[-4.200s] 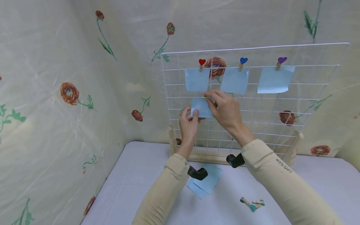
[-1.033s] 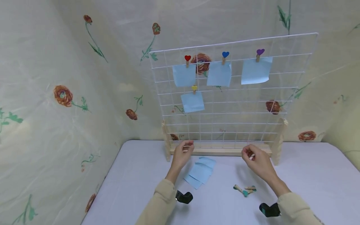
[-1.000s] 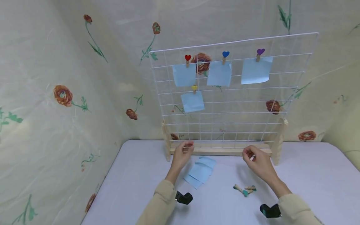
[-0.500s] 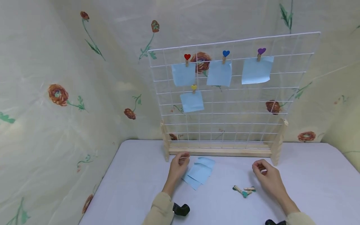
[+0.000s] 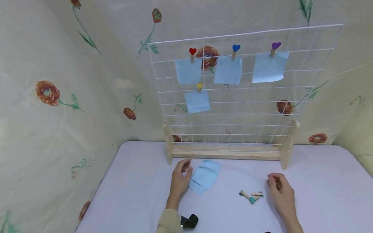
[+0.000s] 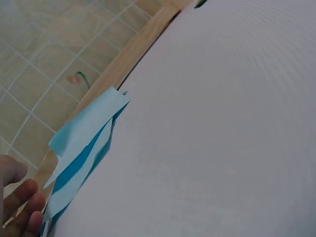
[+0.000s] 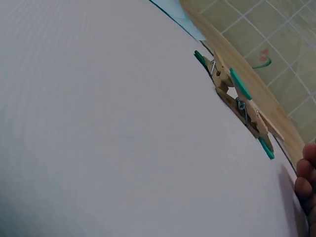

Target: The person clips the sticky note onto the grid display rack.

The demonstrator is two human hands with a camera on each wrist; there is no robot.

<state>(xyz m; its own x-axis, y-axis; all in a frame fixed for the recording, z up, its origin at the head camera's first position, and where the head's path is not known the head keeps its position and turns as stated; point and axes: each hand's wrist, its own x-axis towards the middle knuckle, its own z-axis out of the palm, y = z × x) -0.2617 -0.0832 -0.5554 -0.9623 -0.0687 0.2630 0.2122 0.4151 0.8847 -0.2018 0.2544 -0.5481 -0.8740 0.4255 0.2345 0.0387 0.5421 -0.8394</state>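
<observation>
My left hand (image 5: 180, 179) is low over the white table, fingers loosely bent. Its fingertips are right beside a fanned pile of light blue paper notes (image 5: 205, 176), also seen edge-on in the left wrist view as curled notes (image 6: 86, 140). To the right, my right hand (image 5: 282, 195) hovers with loosely curled fingers and holds nothing. Left of it lie small wooden clothespins (image 5: 252, 196) with green ends; the right wrist view shows these clothespins (image 7: 239, 103) close to the fingers. A blue note (image 5: 197, 101) hangs from the wire grid by a yellow-heart clothespin (image 5: 199, 86).
The white wire grid (image 5: 239, 124) stands in a wooden base (image 5: 225, 154) at the table's back. Along its upper row hang three blue notes, under a red-heart clothespin (image 5: 192, 54), a blue-heart clothespin (image 5: 235, 51) and a purple-heart clothespin (image 5: 275, 48). Flowered cloth (image 5: 96, 71) surrounds the table (image 5: 140, 194).
Earlier both hands held a blue note and a clothespin at the grid; now that note hangs there. Both hands have come down, the left beside the notes, the right beside the clothespins.
</observation>
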